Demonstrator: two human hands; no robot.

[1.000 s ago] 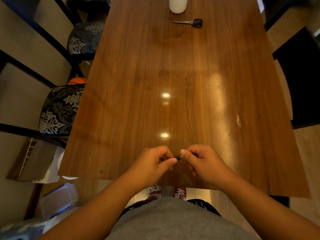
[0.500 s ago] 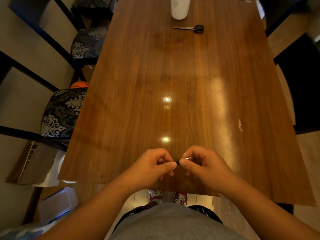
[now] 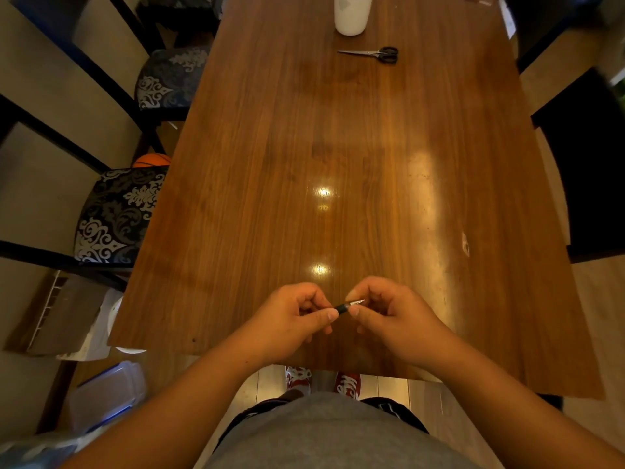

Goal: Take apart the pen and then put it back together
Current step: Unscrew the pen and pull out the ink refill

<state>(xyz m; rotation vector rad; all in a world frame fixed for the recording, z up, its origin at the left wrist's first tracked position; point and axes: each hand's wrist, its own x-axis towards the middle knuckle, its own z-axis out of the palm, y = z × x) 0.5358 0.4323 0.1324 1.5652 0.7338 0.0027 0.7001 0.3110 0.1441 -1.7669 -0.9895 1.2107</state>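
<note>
Pen (image 3: 345, 306): dark barrel, silver tip, held over wooden table (image 3: 338, 147).
Left hand (image 3: 291, 316): pinching barrel.
Right hand (image 3: 389, 313): pinching tip end.

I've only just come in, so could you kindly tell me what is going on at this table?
A person standing at the near end of a wooden table holds a small dark pen between both hands. The left hand pinches the body, and the right hand pinches the end with the silver tip. No loose parts lie on the table. Scissors and a white cup sit untouched at the far end.
</note>
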